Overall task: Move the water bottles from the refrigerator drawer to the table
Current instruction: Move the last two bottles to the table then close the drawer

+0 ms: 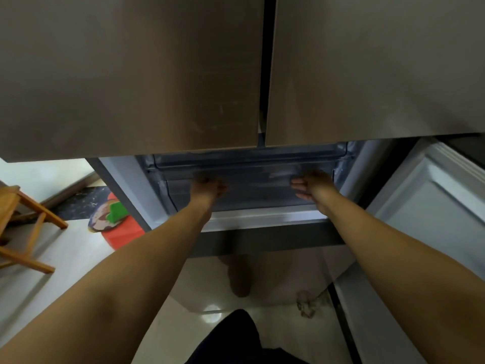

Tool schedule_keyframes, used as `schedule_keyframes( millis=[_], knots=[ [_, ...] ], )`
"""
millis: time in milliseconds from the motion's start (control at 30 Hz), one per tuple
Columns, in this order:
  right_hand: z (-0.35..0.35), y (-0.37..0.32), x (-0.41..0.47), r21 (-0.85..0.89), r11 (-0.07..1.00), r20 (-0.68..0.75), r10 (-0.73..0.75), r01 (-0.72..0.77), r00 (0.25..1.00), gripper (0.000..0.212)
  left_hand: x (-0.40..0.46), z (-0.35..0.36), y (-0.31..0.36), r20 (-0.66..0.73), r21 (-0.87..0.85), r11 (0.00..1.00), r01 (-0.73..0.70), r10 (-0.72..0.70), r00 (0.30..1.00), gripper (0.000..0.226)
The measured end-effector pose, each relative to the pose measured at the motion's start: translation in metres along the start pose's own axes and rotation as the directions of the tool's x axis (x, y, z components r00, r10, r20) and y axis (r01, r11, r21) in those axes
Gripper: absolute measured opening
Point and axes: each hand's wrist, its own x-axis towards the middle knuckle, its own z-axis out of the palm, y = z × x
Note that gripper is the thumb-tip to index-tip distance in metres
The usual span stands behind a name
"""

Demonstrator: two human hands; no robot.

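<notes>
The refrigerator's lower compartment stands open, and a translucent grey drawer (pixel 257 185) sits inside it. Both my arms reach into the compartment. My left hand (pixel 208 186) curls over the drawer's front at the left. My right hand (pixel 309 186) grips the same front at the right, fingers bent. Both hands are blurred. I see no water bottles; the drawer's inside is hidden behind its frosted front. The table is out of view.
Two closed brown upper doors (pixel 131 74) hang right above my hands. The lower door (pixel 430 206) is swung open at the right. A wooden stool (pixel 26 227) and a red and green object (pixel 115 219) are on the floor at the left.
</notes>
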Motion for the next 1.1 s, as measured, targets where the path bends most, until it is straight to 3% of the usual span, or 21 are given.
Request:
schedule_keyframes(
  millis=[100,200,400,500,600,733,800,833,900,967,1000,1033,1100],
  knots=[
    [-0.01,0.006,-0.025,-0.068,0.998,-0.013,0.011,-0.012,1.0,0.03,-0.02,0.006,0.001,0.015,0.148,0.988,0.033,-0.035,0.999,0.018],
    [-0.039,0.018,-0.065,-0.129,0.991,-0.088,-0.029,0.018,0.996,0.025,-0.058,0.026,-0.004,0.083,0.155,0.987,0.043,-0.056,0.995,0.019],
    [-0.099,0.016,-0.155,-0.277,0.936,-0.163,-0.268,0.217,0.949,0.023,-0.162,0.099,-0.006,0.294,0.152,0.976,-0.156,0.106,0.95,0.031],
    [-0.118,0.007,-0.205,-0.376,0.858,-0.173,-0.437,0.351,0.883,0.023,-0.218,0.132,-0.003,0.357,0.066,0.975,-0.214,0.177,0.917,0.03],
    [-0.141,-0.005,-0.262,-0.436,0.784,-0.222,-0.57,0.442,0.791,0.022,-0.269,0.154,0.001,0.42,0.018,0.932,-0.361,0.321,0.849,0.03],
    [-0.185,-0.023,-0.339,-0.566,0.666,-0.358,-0.73,0.486,0.583,0.022,-0.326,0.189,0.017,0.51,-0.043,0.778,-0.627,0.557,0.655,0.022],
    [-0.219,-0.021,-0.376,-0.686,0.637,-0.438,-0.748,0.351,0.499,0.022,-0.359,0.211,0.022,0.562,-0.069,0.638,-0.767,0.66,0.499,0.022],
    [-0.238,-0.016,-0.392,-0.748,0.63,-0.466,-0.722,0.209,0.512,0.022,-0.373,0.222,0.022,0.603,-0.078,0.561,-0.824,0.685,0.409,0.023],
    [-0.276,0.005,-0.419,-0.787,0.597,-0.55,-0.561,-0.158,0.619,0.028,-0.395,0.241,0.015,0.75,-0.057,0.408,-0.911,0.62,0.23,0.029],
    [-0.301,0.031,-0.448,-0.723,0.544,-0.645,-0.312,-0.426,0.697,0.034,-0.41,0.256,0.0,0.888,0.035,0.138,-0.99,0.451,0.095,0.035],
    [-0.304,0.041,-0.459,-0.701,0.52,-0.665,-0.226,-0.489,0.712,0.038,-0.409,0.259,-0.006,0.913,0.085,0.013,-0.996,0.399,0.083,0.036],
    [-0.306,0.051,-0.474,-0.682,0.509,-0.682,-0.184,-0.525,0.708,0.043,-0.414,0.261,-0.011,0.92,0.115,-0.045,-0.992,0.382,0.09,0.037],
    [-0.301,0.063,-0.491,-0.694,0.491,-0.682,-0.215,-0.526,0.699,0.047,-0.418,0.258,-0.014,0.9,0.168,-0.035,-0.985,0.413,0.139,0.036]
  ],
)
